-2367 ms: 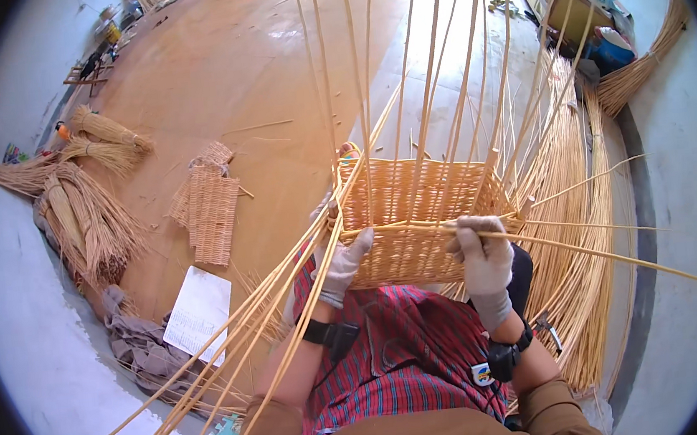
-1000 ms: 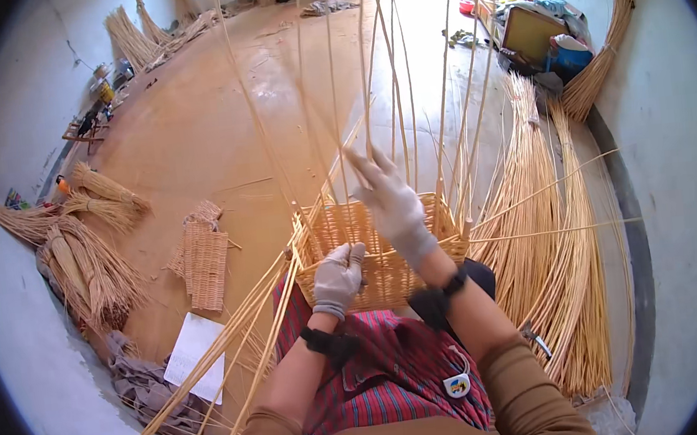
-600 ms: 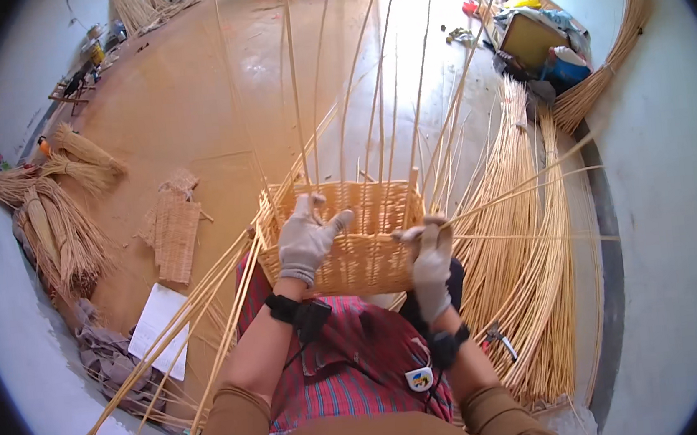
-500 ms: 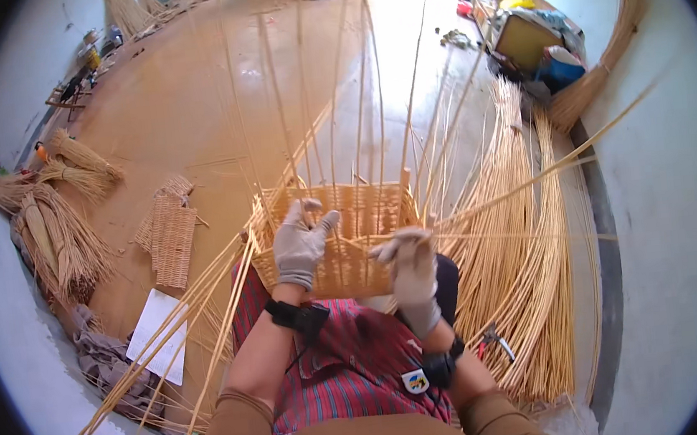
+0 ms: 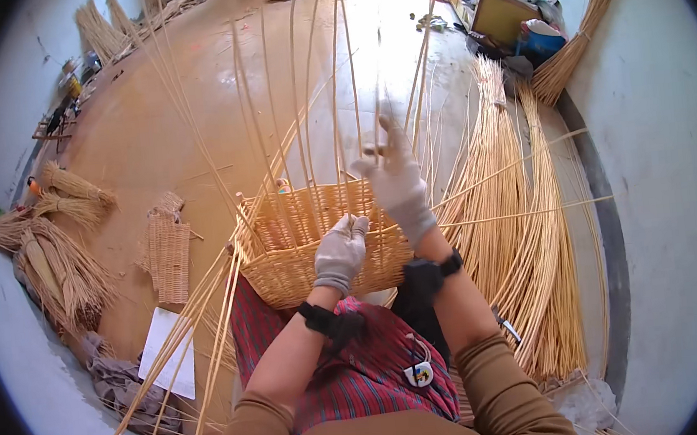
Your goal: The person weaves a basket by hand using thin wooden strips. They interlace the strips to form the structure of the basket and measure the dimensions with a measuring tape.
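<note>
A half-woven wicker basket [image 5: 295, 271] rests across my lap, with long upright rods [image 5: 297, 97] rising from its walls. My left hand [image 5: 342, 256], in a pale work glove, lies against the near wall, its thumb and fingertips pinched on a wicker rod at the upper edge. Just above the basket's right end is my right hand [image 5: 400, 183], gloved too and raised among the upright rods. Its index finger stretches up and the thumb stands apart; the fingertips are slightly blurred. Long loose rods jut out from the basket at both sides.
Bundles of long rods [image 5: 526, 234] lie on the floor to my right, partly over a pair of pliers [image 5: 508, 330]. On the left are a woven panel [image 5: 170, 256], a white sheet [image 5: 164, 353], shorter bundles [image 5: 62, 253] and grey cloth [image 5: 135, 397]. A loaded cabinet [image 5: 504, 18] stands far right.
My left hand has moved right along the near edge. My right hand has risen from the right end of that edge into the upright rods. The basket is tilted and sits slightly further left.
</note>
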